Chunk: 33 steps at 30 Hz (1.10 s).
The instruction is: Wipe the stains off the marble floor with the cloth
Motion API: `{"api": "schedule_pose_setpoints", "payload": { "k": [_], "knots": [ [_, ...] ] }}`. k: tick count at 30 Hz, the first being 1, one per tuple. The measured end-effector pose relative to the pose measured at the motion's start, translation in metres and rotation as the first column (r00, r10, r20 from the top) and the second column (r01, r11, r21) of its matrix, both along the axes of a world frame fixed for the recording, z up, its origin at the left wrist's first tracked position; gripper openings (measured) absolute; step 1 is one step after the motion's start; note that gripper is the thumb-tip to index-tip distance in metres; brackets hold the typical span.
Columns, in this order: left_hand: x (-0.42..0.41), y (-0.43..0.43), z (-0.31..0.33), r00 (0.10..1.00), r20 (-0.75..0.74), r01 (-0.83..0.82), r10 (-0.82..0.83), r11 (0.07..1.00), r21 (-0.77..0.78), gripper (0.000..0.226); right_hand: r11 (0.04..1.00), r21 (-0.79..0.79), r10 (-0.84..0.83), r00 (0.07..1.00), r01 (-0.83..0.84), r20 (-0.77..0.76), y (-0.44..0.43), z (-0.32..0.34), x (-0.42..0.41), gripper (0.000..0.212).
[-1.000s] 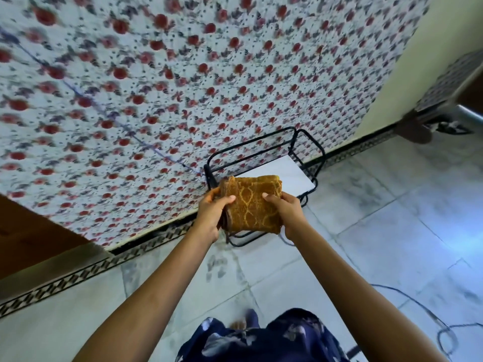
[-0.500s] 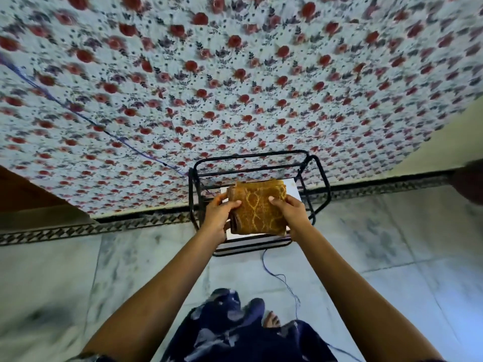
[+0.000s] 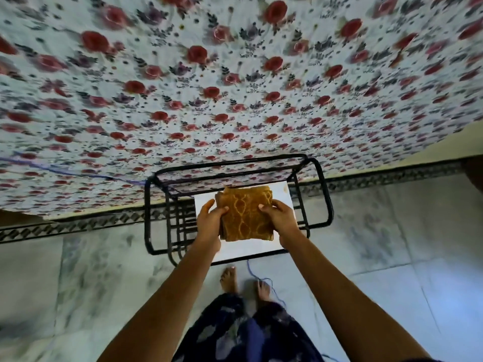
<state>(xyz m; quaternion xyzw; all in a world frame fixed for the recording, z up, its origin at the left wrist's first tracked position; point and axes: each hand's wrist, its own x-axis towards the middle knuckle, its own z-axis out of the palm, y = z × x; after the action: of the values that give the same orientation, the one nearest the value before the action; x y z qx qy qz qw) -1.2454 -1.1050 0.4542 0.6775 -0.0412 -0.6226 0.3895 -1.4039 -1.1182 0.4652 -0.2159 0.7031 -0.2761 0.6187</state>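
Marble floor (image 3: 392, 257) in pale grey tiles filled the near half of the view, with one patterned border strip (image 3: 78, 226) running along its far edge. Beyond that hung one floral sheet (image 3: 235, 87), white with red roses, covering the far half. One black wire rack (image 3: 324, 194) stood on the floor against the sheet, and one white board (image 3: 243, 250) lay on its lower level. One blue cord (image 3: 65, 172) ran along the sheet from the left to the rack, and another blue strand (image 3: 251, 270) trailed from the rack's near edge to the floor by the feet.

Two hands held one folded cloth (image 3: 245, 215), mustard brown with a lighter looping pattern, above the board. Left hand (image 3: 209, 223) gripped its left edge, thumb on top and fingers beneath. Right hand (image 3: 282, 218) gripped its right edge the same way. Whether the cloth touched the board could not be told.

Two bare feet (image 3: 230, 278) stood near the rack, below a dark floral garment (image 3: 248, 333). Grey smudges marked the tiles to the left and right
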Motion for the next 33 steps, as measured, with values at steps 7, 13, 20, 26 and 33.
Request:
{"api": "schedule_pose_setpoints", "payload": {
  "k": [7, 13, 20, 26, 33],
  "knots": [
    [-0.012, -0.024, -0.11, 0.995, 0.098, 0.019, -0.015, 0.999, -0.041, 0.037, 0.995, 0.098, 0.013, 0.999, -0.017, 0.033, -0.037, -0.118, -0.01, 0.043],
    [-0.014, -0.037, -0.195, 0.958, 0.283, 0.082, -0.047, 0.99, -0.112, 0.034, 0.986, 0.166, -0.001, 0.997, -0.012, 0.076, -0.059, -0.204, -0.013, 0.043],
    [-0.011, -0.047, -0.249, 0.951, 0.304, 0.094, -0.057, 0.99, -0.108, 0.036, 0.979, 0.052, 0.202, 0.97, -0.197, -0.138, -0.074, -0.265, -0.01, 0.043],
    [-0.007, -0.052, -0.244, 0.956, 0.277, 0.086, -0.101, 0.994, 0.064, 0.045, 0.911, -0.066, 0.354, 0.852, -0.408, -0.386, -0.064, -0.26, -0.017, 0.051],
    [-0.024, -0.025, -0.163, 0.828, 0.465, 0.29, -0.314, 0.949, 0.123, 0.051, 0.788, -0.104, 0.452, 0.685, -0.607, -0.572, -0.03, -0.181, -0.043, 0.043]
  ]
}}
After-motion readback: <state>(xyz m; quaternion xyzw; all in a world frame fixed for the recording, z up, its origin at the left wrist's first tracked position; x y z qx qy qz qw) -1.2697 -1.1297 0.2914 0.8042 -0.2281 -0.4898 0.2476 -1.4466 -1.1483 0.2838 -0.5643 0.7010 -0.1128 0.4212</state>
